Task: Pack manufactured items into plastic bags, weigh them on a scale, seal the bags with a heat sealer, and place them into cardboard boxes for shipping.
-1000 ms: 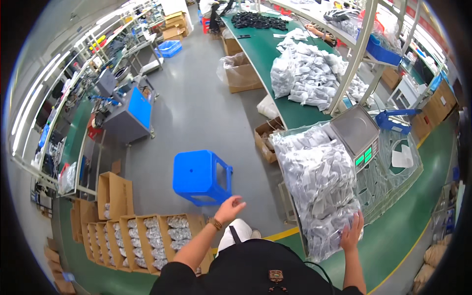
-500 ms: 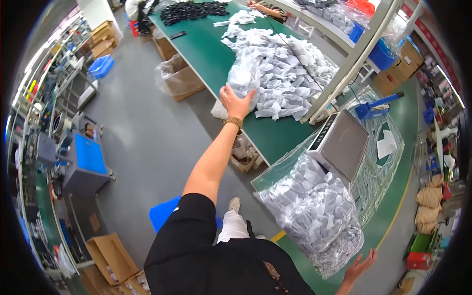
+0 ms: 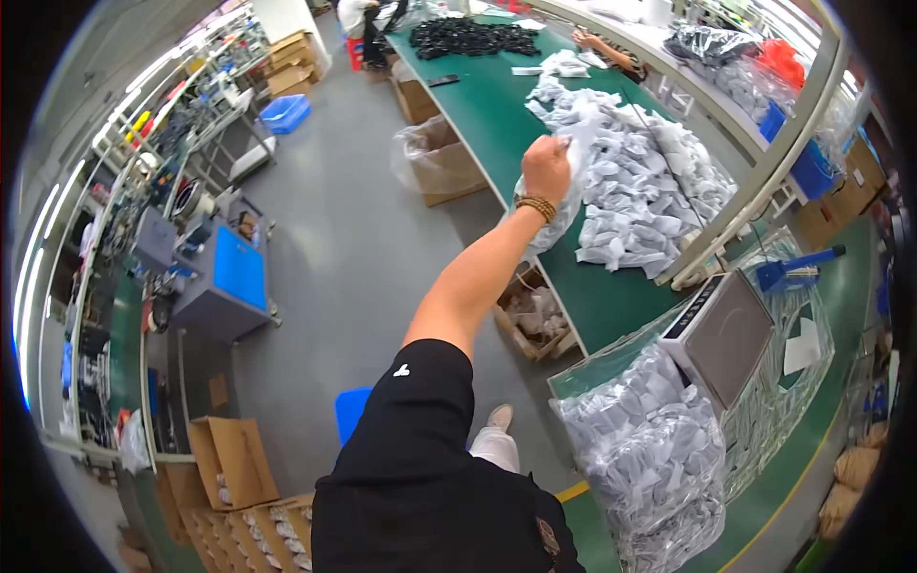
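Your left hand (image 3: 546,167) has gone from lying flat on the heap of small white packets (image 3: 638,186) half a second ago to fisted, grip clamped on a clear plastic bag (image 3: 564,205) of those packets. The bag now hangs off the near edge of the green tabletop (image 3: 478,91), lifted partly clear of the heap, where before it sat among the packets. Judging by that, the pick is made and the bag is coming away from the pile. A beaded band sits on that wrist. Your right hand, seen low at the right a moment ago, is out of frame now; its grip cannot be told. Near the right end of the tabletop stands a grey scale (image 3: 723,329), with a big clear sack of packets (image 3: 650,458) just beside and below it. At the far end lies a black heap of parts (image 3: 468,38), where another person's arm (image 3: 602,48) reaches in. Under the near edge sit open cardboard boxes (image 3: 439,162). Grey floor; a blue cart (image 3: 224,286) to your left, a blue stool (image 3: 351,413) below you.
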`<state>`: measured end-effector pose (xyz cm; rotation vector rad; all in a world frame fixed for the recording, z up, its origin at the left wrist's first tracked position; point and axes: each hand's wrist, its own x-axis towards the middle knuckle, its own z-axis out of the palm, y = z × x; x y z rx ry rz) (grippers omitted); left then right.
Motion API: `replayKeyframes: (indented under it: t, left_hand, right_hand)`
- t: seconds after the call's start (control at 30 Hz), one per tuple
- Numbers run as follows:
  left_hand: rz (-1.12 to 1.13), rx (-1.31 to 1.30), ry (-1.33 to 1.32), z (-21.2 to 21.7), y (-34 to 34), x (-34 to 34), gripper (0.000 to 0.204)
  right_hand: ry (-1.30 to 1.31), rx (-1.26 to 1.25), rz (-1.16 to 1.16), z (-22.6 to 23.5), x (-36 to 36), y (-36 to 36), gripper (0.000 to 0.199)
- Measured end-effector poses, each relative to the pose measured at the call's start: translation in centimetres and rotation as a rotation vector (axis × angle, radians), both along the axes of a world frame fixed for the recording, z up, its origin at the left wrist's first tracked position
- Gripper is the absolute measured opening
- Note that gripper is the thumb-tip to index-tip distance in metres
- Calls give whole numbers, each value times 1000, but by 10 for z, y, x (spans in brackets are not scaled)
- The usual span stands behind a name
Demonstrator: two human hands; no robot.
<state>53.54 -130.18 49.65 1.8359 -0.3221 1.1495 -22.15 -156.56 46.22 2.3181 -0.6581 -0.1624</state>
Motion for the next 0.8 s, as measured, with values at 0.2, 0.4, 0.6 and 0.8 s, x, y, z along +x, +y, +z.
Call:
replayKeyframes:
  t: [0.2, 0.4, 0.6, 0.8]
  left_hand:
    - [-145, 148, -305, 146, 31, -161, 18]
    - [-444, 71, -198, 238, -7, -339, 32]
    - [-1097, -15, 252, 228, -59, -447, 36]
    - [-1438, -100, 404, 156, -176, -550, 34]
  right_hand:
    - [-1011, 1026, -281, -29, -46, -51, 52]
    - [-1228, 1628, -73, -4, -13, -67, 49]
    - [-1244, 2193, 378, 58, 66, -27, 63]
    - [-1154, 1871, 564, 97, -10, -76, 76]
